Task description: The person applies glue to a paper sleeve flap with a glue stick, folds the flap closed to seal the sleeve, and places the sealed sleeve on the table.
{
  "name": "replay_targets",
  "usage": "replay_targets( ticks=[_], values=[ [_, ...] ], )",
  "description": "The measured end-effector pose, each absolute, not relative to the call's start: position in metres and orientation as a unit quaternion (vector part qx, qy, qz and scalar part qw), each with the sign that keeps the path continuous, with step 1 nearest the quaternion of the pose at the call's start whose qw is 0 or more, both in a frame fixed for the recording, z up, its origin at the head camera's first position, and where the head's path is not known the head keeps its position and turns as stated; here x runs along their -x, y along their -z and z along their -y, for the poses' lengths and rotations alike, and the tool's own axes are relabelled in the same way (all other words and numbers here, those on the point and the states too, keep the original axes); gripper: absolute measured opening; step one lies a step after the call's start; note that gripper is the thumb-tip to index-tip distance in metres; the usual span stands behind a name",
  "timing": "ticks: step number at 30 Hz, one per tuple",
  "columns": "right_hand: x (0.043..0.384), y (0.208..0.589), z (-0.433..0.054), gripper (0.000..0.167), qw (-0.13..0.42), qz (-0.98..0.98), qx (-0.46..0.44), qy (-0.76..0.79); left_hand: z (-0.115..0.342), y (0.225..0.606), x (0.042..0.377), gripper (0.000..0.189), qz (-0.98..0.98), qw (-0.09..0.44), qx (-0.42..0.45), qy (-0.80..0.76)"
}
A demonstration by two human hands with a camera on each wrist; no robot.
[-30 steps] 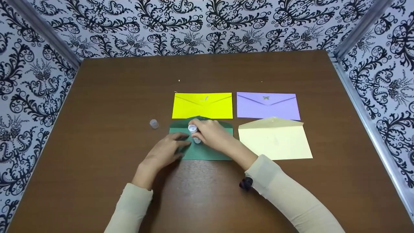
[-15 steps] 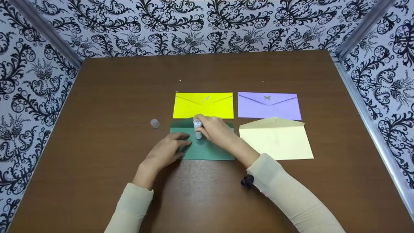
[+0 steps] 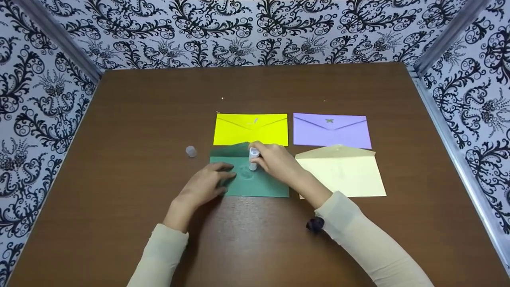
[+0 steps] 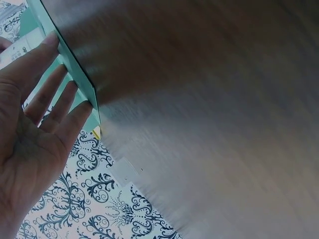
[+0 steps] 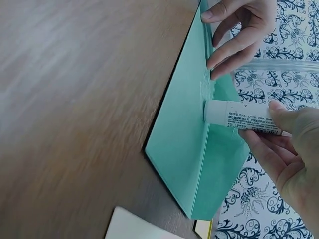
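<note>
A green envelope (image 3: 267,185) lies on the table with its flap raised toward the back. My right hand (image 3: 279,161) grips a white glue stick (image 3: 253,159) upright, its lower end against the envelope's body. In the right wrist view, dark print runs along the glue stick (image 5: 244,117), pinched between thumb and fingers. A wet-looking round smear (image 3: 246,173) marks the paper beside it. My left hand (image 3: 205,183) rests its spread fingertips on the envelope's left side. In the left wrist view, the fingers of that hand (image 4: 40,107) extend over the envelope's edge.
The glue stick's cap (image 3: 191,151) stands to the left. Behind lie a closed yellow envelope (image 3: 250,133) and a closed purple envelope (image 3: 330,133) with a small butterfly mark. An open cream envelope (image 3: 342,175) lies to the right. Patterned panels (image 3: 235,32) border the table.
My right hand has moved the glue stick rightward across the green envelope, uncovering the smear on the paper. My left hand has stayed in place.
</note>
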State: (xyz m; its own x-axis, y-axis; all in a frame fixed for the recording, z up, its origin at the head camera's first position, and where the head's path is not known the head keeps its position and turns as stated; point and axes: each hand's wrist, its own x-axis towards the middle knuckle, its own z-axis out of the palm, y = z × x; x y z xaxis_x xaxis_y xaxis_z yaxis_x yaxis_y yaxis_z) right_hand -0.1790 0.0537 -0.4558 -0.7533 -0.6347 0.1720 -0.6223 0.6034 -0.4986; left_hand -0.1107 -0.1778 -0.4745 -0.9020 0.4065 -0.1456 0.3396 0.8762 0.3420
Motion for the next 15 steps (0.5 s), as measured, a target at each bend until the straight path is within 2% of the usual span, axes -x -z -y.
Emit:
replay_targets(
  ticks=[15],
  values=[
    [0.16, 0.46, -0.054, 0.029, 0.004, -0.873, 0.392, 0.291, 0.177, 0.475, 0.11, 0.046, -0.962, 0.1, -0.193, -0.164]
  ],
)
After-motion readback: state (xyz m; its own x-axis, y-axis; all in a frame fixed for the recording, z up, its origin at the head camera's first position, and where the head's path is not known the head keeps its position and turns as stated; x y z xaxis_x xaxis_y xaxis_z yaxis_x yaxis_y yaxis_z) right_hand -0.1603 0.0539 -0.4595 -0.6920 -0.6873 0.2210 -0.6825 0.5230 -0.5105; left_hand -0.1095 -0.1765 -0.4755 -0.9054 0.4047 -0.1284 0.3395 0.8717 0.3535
